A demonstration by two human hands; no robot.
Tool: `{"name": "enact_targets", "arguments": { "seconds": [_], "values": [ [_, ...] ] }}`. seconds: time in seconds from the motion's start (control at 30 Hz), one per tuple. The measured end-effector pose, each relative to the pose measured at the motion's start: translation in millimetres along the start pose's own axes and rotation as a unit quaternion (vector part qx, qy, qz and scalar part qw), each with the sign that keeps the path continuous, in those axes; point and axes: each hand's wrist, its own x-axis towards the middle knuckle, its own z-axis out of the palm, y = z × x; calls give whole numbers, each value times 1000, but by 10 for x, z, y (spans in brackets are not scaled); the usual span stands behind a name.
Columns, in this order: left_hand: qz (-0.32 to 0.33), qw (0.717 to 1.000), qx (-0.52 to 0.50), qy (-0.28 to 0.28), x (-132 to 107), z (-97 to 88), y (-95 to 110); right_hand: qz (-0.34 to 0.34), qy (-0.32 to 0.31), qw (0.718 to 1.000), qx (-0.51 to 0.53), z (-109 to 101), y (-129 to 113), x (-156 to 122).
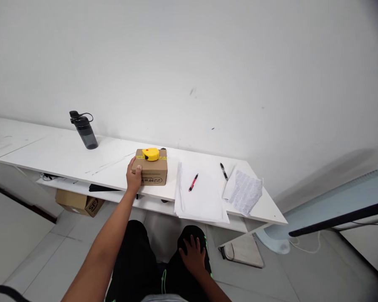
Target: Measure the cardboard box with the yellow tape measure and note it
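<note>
My left hand (133,175) grips the left end of a small brown cardboard box (153,171) that stands on the white desk (66,157). A yellow tape measure (150,154) lies on top of the box, its yellow blade drawn across the lid. My right hand (192,252) rests flat on my right knee, fingers spread, below the desk's front edge. It holds nothing.
Right of the box lie white sheets (200,197) with a red pen (193,182), a black pen (224,171) and a printed paper (245,191). A dark water bottle (84,130) stands at the left back. A cardboard box (78,202) sits under the desk.
</note>
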Motion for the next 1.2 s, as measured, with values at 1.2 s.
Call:
{"name": "enact_targets", "arguments": {
  "seconds": [1.2],
  "values": [
    [-41,983,129,-122,489,52,636,63,70,995,35,-380,225,538]
  ]
}}
